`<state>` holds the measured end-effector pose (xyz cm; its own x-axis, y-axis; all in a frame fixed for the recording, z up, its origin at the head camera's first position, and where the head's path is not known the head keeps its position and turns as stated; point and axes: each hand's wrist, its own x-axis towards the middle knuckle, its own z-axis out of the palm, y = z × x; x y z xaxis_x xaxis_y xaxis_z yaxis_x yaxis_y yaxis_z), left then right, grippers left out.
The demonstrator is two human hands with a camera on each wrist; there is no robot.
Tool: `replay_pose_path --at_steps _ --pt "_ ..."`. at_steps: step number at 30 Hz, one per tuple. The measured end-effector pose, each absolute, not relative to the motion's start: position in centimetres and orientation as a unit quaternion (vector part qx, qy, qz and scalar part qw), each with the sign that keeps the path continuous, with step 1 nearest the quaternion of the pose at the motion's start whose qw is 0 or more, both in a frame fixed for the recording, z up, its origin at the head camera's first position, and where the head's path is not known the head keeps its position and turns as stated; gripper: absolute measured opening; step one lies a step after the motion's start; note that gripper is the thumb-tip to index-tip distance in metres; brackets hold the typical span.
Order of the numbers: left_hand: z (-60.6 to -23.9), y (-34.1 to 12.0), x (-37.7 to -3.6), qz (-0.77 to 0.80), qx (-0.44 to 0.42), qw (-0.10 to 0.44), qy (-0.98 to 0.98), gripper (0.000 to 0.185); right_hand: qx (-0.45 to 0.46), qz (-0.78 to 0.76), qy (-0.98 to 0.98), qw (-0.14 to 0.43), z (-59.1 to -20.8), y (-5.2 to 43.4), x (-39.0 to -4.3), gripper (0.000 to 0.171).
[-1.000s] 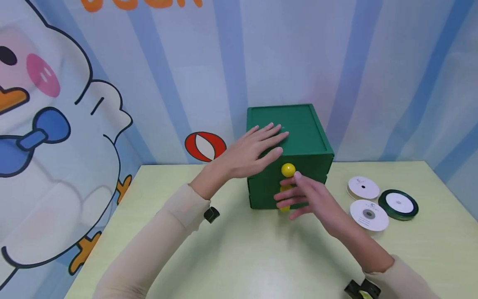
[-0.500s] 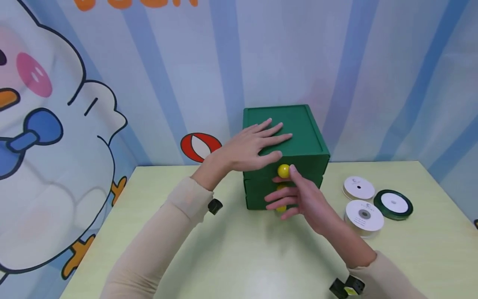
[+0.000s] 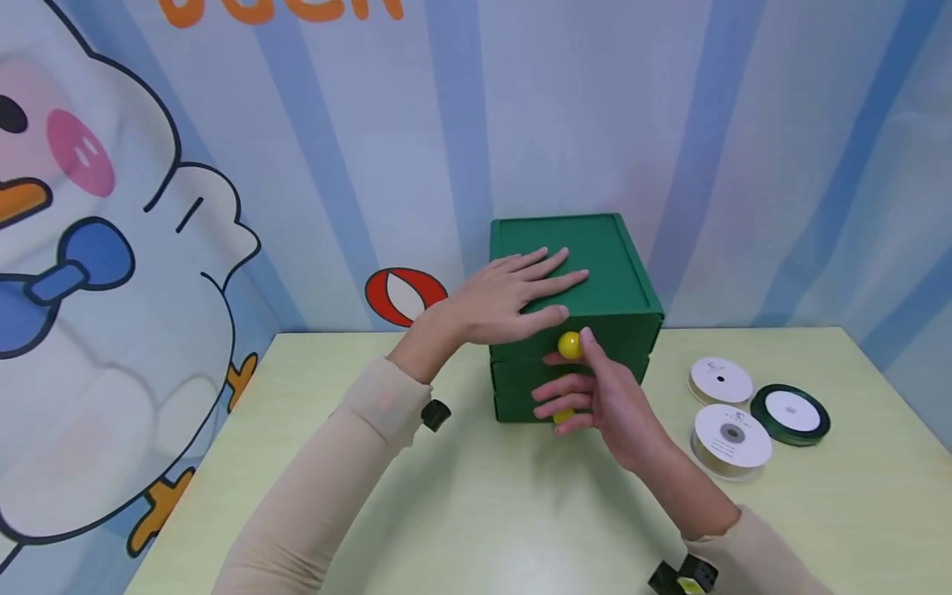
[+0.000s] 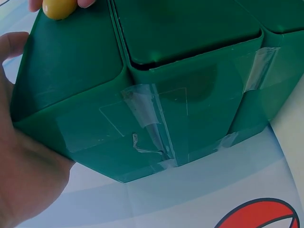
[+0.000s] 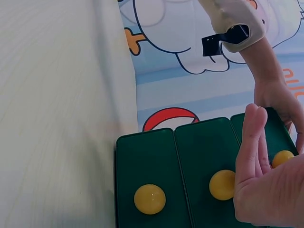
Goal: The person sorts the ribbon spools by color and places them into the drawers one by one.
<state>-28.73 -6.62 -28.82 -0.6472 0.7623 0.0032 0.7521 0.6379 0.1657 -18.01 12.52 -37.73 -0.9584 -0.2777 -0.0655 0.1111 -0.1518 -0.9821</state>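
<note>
Near edge of pale green counter (image 3: 461, 512): both forearms in beige sleeves, small black wrist cam mounts on each. R hand (image 3: 606, 397) reaches up to front of green drawer box (image 3: 617, 264), thumb and index pinching the top yellow knob (image 3: 569, 345); other fingers loosely spread in front of the mid and lower drawers. Lowest yellow knob (image 3: 563, 416) peeks out under R fingers in head view; middle knob hidden there. R wrist view shows three drawer fronts side by side, all flush w/ the box, w/ bottom knob (image 5: 149, 199) and middle knob (image 5: 222, 185) free, top knob partly behind the fingers. To the right of box, on counter, well apart from hands: white ribbon spool (image 3: 732, 436) nearest, second white spool (image 3: 721, 380) behind it, dark green ribbon spool (image 3: 791, 412) further right. L hand (image 3: 513, 297) lies flat on box top near front-left edge, fingers straight and spread, thumb down over the front rim just beside top knob, gripping nothing. L wrist view: box side w/ clear tape strips (image 4: 147, 123), palm against it. Box sits at back of counter, near or against the wall; can't tell which. Behind: blue/white striped backdrop w/ cartoon duck (image 3: 97, 273) at left and red-white ball graphic (image 3: 405, 293) just left of box.
</note>
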Motion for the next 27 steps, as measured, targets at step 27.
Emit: replay_pose_path --at_steps 27 --pt "-28.5 -5.6 -28.9 0.090 0.420 0.048 0.902 0.062 -0.003 -0.761 0.647 0.059 -37.3 12.5 -16.6 0.060"
